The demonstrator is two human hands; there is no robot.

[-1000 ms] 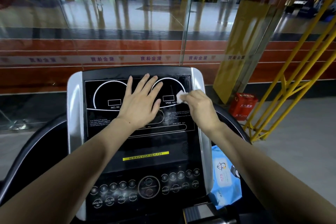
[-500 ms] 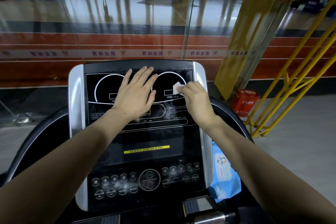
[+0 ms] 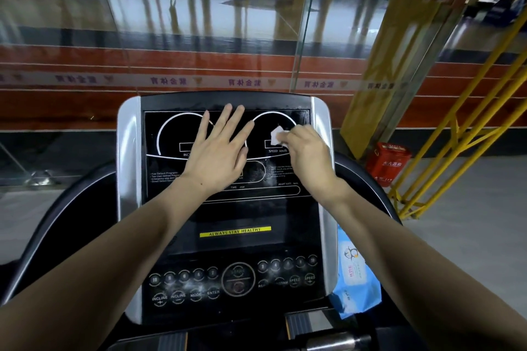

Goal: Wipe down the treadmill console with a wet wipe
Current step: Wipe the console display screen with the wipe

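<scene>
White wipe [image 3: 276, 135], one, pinched in the right hand [image 3: 306, 155] on the single console [image 3: 228, 242]; left hand [image 3: 219, 151] lies flat, fingers straight. One blue pack [image 3: 355, 285], partly hidden.

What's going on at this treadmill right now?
A person is cleaning the black treadmill console. The right hand pinches a small white wet wipe against the speed dial at the panel's upper right. The left hand lies flat, fingers spread, on the panel between the two dials. A blue pack of wipes sits beside the console's right edge. Whitish smudges show around the lower buttons.
</scene>
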